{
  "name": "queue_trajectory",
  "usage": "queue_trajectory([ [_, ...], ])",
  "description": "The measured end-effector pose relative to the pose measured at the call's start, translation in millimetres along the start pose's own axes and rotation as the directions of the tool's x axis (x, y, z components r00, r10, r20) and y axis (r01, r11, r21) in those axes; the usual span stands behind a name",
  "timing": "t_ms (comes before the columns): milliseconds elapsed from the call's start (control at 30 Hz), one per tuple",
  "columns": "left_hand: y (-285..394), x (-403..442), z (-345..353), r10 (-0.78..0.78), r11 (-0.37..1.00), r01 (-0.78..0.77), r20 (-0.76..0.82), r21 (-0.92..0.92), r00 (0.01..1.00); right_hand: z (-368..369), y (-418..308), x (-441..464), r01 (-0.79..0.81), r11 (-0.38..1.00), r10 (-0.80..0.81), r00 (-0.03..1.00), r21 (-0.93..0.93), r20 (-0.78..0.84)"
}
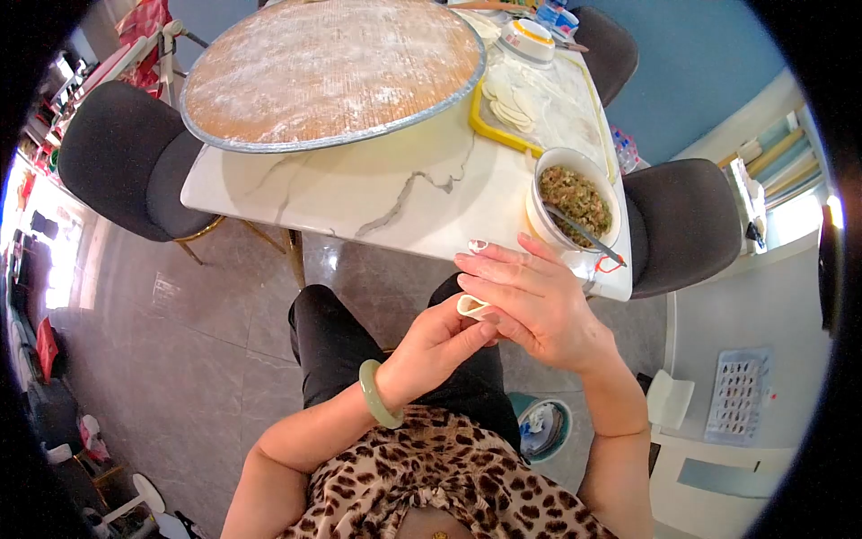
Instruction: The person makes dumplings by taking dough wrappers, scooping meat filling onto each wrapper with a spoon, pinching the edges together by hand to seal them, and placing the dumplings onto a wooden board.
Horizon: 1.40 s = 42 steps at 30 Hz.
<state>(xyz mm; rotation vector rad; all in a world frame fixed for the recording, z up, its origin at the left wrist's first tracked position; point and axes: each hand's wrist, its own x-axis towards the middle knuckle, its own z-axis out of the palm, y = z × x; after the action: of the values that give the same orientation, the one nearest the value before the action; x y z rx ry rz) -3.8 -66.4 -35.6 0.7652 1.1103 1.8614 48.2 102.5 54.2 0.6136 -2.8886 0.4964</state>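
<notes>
Above my lap, in front of the table's near edge, my left hand (449,335) is closed round a folded dough wrapper (471,306), its pale curled rim showing between the two hands. My right hand (530,301) lies over it with fingers stretched out, its palm side against the wrapper and left fingers. White flour or dough marks one right fingertip. Just beyond my right hand stands a white bowl (533,211) of chopped filling (575,199), with a utensil leaning in it. Whether the wrapper holds filling is hidden.
A large round floured board (332,72) covers the far left of the marble table (395,193). Flat wrappers (510,101) lie on a yellow-edged mat (505,137), near a white and orange device (528,41). Dark chairs flank the table; a bin (564,431) stands below right.
</notes>
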Motion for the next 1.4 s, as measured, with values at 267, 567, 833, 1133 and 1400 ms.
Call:
queue_trajectory([
  [267, 4, 0, -3, 0.032, 0.999, -0.035, -0.085, -0.033, 0.996, 12, 5, 16, -0.07, 0.942, 0.092, 0.995, 0.328, -0.051],
  [567, 4, -7, -8, -0.069, 0.99, 0.057, -0.088, -0.131, 0.994, 12, 2, 29, 0.064, 0.995, -0.07, 0.994, 0.073, 0.081],
  [833, 7, -6, -9, -0.059, 0.994, 0.048, -0.115, -0.1, 0.992, 17, 4, 35, -0.001, 0.965, 0.006, 1.0, 0.263, -0.021],
  [1133, 14, -7, -5, -0.174, 0.97, 0.151, -0.108, -0.19, 0.979, 18, 7, 36, -0.069, 0.922, 0.056, 0.997, 0.381, 0.043],
  [1400, 16, -4, -7, -0.15, 0.975, 0.114, -0.19, -0.188, 0.97, 17, -3, 20, -0.194, 0.699, 0.182, 0.979, 0.688, 0.091],
])
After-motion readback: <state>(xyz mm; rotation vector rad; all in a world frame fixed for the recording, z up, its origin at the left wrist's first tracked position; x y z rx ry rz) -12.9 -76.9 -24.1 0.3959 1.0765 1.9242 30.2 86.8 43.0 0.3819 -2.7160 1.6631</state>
